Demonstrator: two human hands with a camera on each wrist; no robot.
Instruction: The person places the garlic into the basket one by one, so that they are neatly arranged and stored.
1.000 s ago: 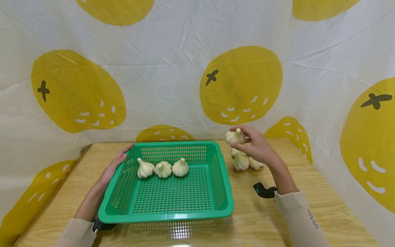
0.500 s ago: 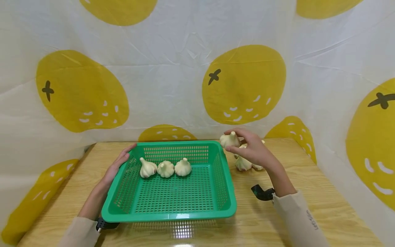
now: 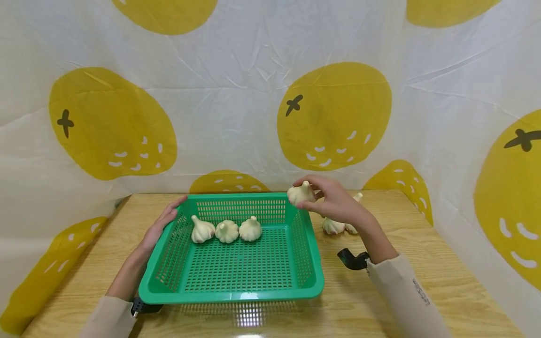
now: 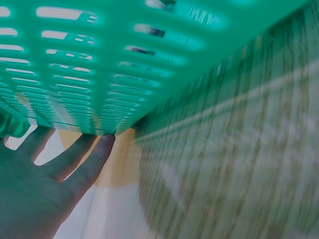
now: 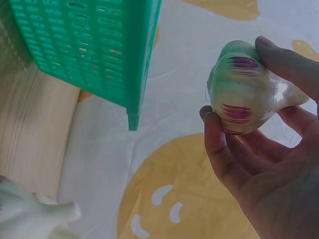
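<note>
My right hand (image 3: 336, 202) grips a garlic bulb (image 3: 300, 195) between thumb and fingers, just above the far right corner of a green plastic basket (image 3: 230, 296). The right wrist view shows purple streaks on the base of this held bulb (image 5: 244, 94). Three whitish garlic bulbs (image 3: 227, 231) sit in a row inside the basket, toward its back left. Along the basket's left side rests my left hand (image 3: 158, 227). Its straight fingers (image 4: 87, 167) touch the slotted wall in the left wrist view.
Right of the basket, several more garlic bulbs (image 3: 333, 226) lie on the wooden table (image 3: 422, 263), partly hidden behind my right hand. A pale curtain (image 3: 236, 131) printed with yellow fruit hangs behind the table and along its sides.
My right hand has carried the garlic bulb leftward, from above the bulbs on the table to over the basket's right rim. The left hand stays at the basket.
</note>
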